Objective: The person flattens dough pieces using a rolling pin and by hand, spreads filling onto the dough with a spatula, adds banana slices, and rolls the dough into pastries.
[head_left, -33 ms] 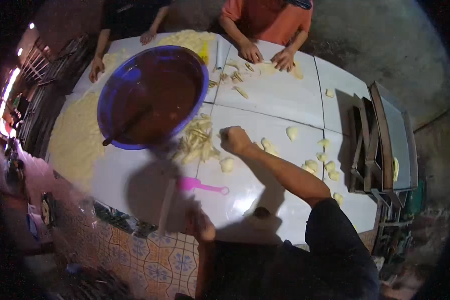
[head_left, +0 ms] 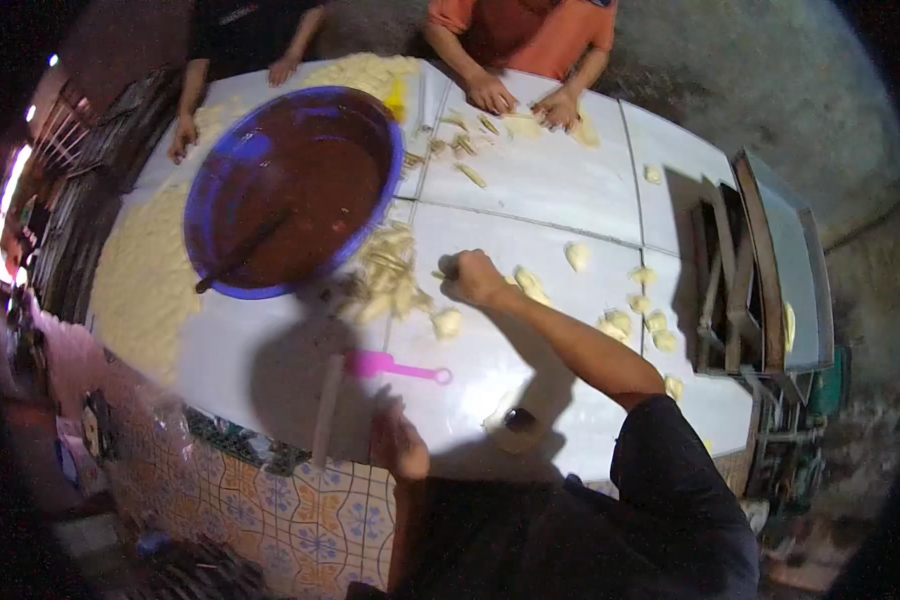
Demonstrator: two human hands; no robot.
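Observation:
My right hand (head_left: 476,279) is closed at the middle of the white tiled table, right of a pile of pale yellow strips (head_left: 387,270). What its fingers hold, if anything, is hidden. In shadow at the near edge, my left hand (head_left: 402,443) has its fingers stretched up, with nothing visible in them. Between my arms lies a flat pale dough round (head_left: 500,428) with a dark brown blob of filling (head_left: 519,420) on it. A pink plastic scoop (head_left: 402,368) lies just beyond my left hand. Several dough balls (head_left: 616,324) sit right of my right forearm.
A large blue basin (head_left: 397,190) of brown mixture, with a stick-like handle (head_left: 232,273) in it, stands at left. Rolled-out dough (head_left: 140,270) covers the table's left side. Metal trays (head_left: 773,265) lean at right. Across the table, one person's hands (head_left: 558,108) work dough; another person stands far left.
The whole view has shifted slightly. The dark filling on the dough round shows more plainly, and the far person's hands have moved a little over the dough. My hands look nearly unchanged.

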